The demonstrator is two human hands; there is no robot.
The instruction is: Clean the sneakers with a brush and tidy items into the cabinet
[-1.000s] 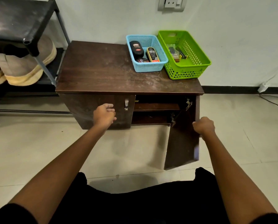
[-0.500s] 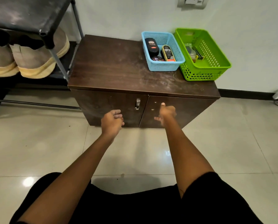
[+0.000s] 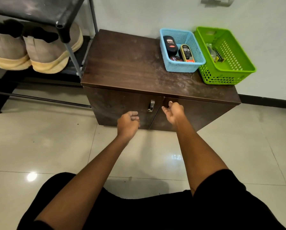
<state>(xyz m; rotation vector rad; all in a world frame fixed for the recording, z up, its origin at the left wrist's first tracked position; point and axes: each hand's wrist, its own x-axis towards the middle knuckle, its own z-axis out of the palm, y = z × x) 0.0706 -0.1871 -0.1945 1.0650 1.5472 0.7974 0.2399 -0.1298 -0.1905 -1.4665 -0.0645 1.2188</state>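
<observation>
A low dark-brown cabinet [image 3: 127, 63] stands against the wall with both doors closed; a metal handle [image 3: 151, 105] shows on the left door. My left hand [image 3: 128, 123] hovers in front of the left door, fingers loosely curled, holding nothing. My right hand [image 3: 173, 111] is at the top of the right door, fingers relaxed, empty. On the cabinet top sit a blue basket [image 3: 180, 68] with shoe-polish containers and a green basket [image 3: 228, 75] with small items. A pair of beige sneakers [image 3: 44, 53] rests on the black shoe rack [image 3: 39, 9] to the left.
Glossy tiled floor [image 3: 39, 138] spreads in front of the cabinet and rack. A wall socket [image 3: 217, 1] is above the baskets. A cable lies at the far right by the skirting. My dark-clothed legs fill the bottom of the view.
The right cabinet door, open a second ago, is now closed. My right hand swung it in and has drawn slightly back; the view shifted closer and to the right.
</observation>
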